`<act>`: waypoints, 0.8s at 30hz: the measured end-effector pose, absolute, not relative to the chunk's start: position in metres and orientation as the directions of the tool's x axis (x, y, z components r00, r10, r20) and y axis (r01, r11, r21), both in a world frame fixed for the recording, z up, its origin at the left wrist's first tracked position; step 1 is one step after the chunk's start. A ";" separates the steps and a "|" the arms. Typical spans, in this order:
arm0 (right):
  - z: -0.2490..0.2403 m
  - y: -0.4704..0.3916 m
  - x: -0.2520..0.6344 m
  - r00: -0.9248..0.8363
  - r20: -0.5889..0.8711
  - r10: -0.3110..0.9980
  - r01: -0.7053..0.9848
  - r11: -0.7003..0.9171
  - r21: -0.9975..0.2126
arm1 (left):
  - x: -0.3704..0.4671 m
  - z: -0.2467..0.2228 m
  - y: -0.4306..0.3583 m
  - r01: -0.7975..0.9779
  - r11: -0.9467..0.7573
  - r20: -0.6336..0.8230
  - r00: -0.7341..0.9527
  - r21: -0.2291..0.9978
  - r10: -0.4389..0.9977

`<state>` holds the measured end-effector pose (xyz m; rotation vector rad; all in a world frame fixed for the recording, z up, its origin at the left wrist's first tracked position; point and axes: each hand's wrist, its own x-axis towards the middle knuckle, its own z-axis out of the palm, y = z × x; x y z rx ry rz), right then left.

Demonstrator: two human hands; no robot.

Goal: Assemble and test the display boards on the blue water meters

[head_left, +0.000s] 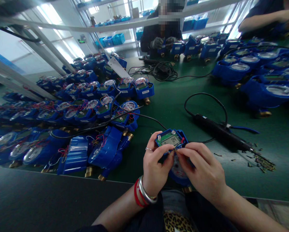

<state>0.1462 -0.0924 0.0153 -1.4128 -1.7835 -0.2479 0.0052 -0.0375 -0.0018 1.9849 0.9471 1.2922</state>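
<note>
A blue water meter (179, 172) with a brass fitting stands at the table's front edge. On its upper part a green circuit board carries a small LCD display (171, 141) showing digits. My left hand (157, 161) wraps around the meter's left side, with its thumb and index finger at the board's lower edge. From the right, my right hand (202, 166) pinches with its fingertips at the same edge, touching near the left fingertips. What sits between the right fingertips is too small to make out.
Many blue meters (106, 148) with loose wires crowd the left, and more (270, 91) stand at the right. A black electric screwdriver (214, 130) with a looped cord lies right of my hands, beside a pile of small screws (264, 162). Across the table, a gloved person (162, 42) handles a meter.
</note>
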 end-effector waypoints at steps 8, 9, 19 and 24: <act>0.008 -0.091 0.159 -0.254 0.680 0.688 0.876 0.462 -0.139 | 0.006 0.000 -0.039 0.252 -0.597 0.533 0.280 0.762 0.798; 0.007 -0.091 0.161 -0.273 0.665 0.695 0.872 0.471 -0.134 | 0.006 0.000 -0.039 0.253 -0.598 0.533 0.282 0.761 0.798; 0.014 -0.087 0.174 -0.386 0.596 0.704 0.836 0.540 -0.097 | 0.006 0.001 -0.039 0.259 -0.608 0.536 0.300 0.750 0.789; 0.031 -0.082 0.179 -0.451 0.586 0.674 0.801 0.595 -0.068 | 0.007 0.001 -0.040 0.270 -0.616 0.544 0.298 0.740 0.785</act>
